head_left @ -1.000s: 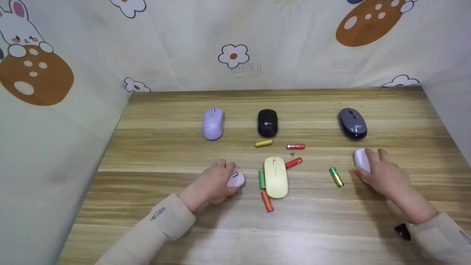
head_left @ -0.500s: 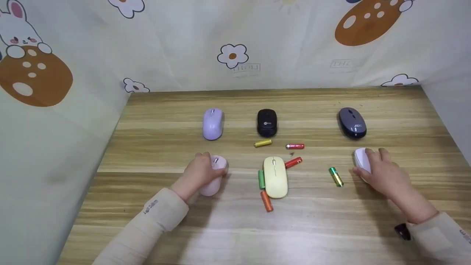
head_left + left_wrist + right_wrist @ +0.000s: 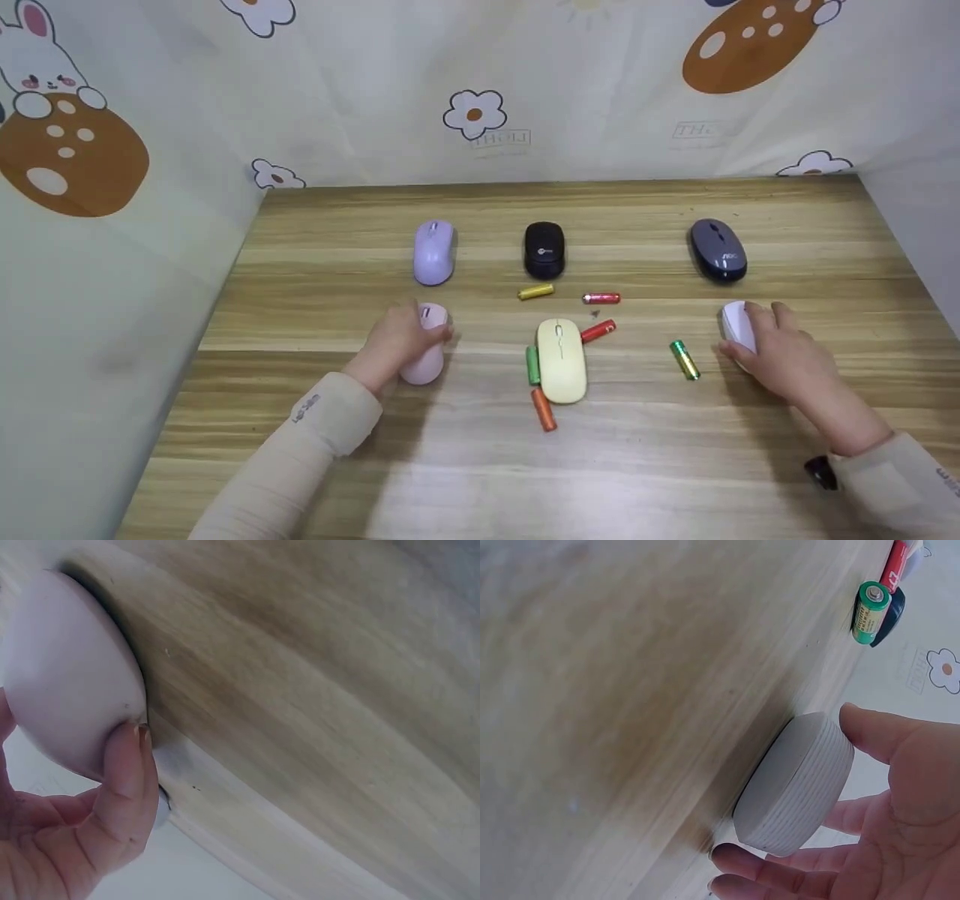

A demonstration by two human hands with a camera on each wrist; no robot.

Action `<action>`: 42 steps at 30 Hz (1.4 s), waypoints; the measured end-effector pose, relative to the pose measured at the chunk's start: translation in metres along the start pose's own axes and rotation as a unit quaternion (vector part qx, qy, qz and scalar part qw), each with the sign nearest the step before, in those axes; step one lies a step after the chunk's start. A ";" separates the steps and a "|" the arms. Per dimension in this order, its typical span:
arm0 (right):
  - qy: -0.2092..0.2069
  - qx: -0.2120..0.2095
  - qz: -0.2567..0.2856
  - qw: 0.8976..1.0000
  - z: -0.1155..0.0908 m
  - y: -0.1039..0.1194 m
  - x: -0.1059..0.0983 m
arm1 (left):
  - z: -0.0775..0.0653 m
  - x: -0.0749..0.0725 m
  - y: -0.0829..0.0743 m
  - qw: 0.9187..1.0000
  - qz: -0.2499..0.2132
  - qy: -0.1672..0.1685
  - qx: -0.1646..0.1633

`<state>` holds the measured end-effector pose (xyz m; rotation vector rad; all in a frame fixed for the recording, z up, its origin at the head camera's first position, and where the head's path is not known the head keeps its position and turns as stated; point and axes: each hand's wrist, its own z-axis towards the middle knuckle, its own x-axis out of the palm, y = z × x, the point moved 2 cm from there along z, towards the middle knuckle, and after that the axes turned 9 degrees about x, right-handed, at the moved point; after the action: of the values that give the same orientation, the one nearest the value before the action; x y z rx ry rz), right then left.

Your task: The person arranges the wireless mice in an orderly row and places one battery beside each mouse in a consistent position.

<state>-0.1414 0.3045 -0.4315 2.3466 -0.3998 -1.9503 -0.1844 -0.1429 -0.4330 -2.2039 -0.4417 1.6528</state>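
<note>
My left hand [image 3: 394,337] grips a pink computer mouse [image 3: 424,366] by its sides, left of centre on the table. In the left wrist view the rounded back of that pink mouse [image 3: 71,675] is close against the wood, a fingertip pressed to its side. Over at the right, my right hand [image 3: 791,356] holds a white mouse [image 3: 737,326], mostly covered by the fingers in the head view. Ridges run along the side of this white mouse [image 3: 799,780] in the right wrist view, with the thumb at one side and fingers at the other. A green-and-gold battery [image 3: 685,360] lies left of the right hand.
A pale yellow mouse [image 3: 562,364] lies mid-table; red [image 3: 598,331], green [image 3: 533,365] and orange [image 3: 544,410] batteries surround it. Behind are yellow [image 3: 535,292] and red batteries [image 3: 601,298]. Purple [image 3: 434,253], black [image 3: 544,250] and dark grey mice [image 3: 718,251] stand along the back, before a patterned curtain.
My left hand has carried the pink mouse leftward, away from the yellow mouse, then slightly farther back, below the purple mouse. The right hand and white mouse have stayed put.
</note>
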 end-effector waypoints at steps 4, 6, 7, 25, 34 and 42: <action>-0.001 0.000 -0.001 1.000 0.000 0.000 0.000 | 0.000 0.000 0.000 1.000 0.002 0.003 -0.003; -0.001 0.000 -0.001 1.000 -0.001 0.001 0.000 | -0.001 0.001 0.000 1.000 -0.001 0.000 0.000; -0.002 -0.001 -0.001 1.000 -0.001 0.000 0.000 | -0.001 0.001 0.000 1.000 -0.004 0.000 0.001; -0.024 -0.016 0.000 1.000 -0.002 0.001 0.001 | -0.004 0.002 0.001 1.000 0.001 -0.006 0.017; -0.020 -0.018 -0.012 1.000 -0.002 0.001 0.002 | -0.004 0.001 0.002 1.000 0.003 -0.003 0.010; -0.007 0.008 -0.006 1.000 -0.002 0.003 -0.003 | -0.004 0.002 0.002 1.000 -0.002 -0.003 0.013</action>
<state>-0.1399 0.3023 -0.4281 2.3520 -0.4048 -1.9766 -0.1805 -0.1439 -0.4342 -2.1782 -0.4231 1.6530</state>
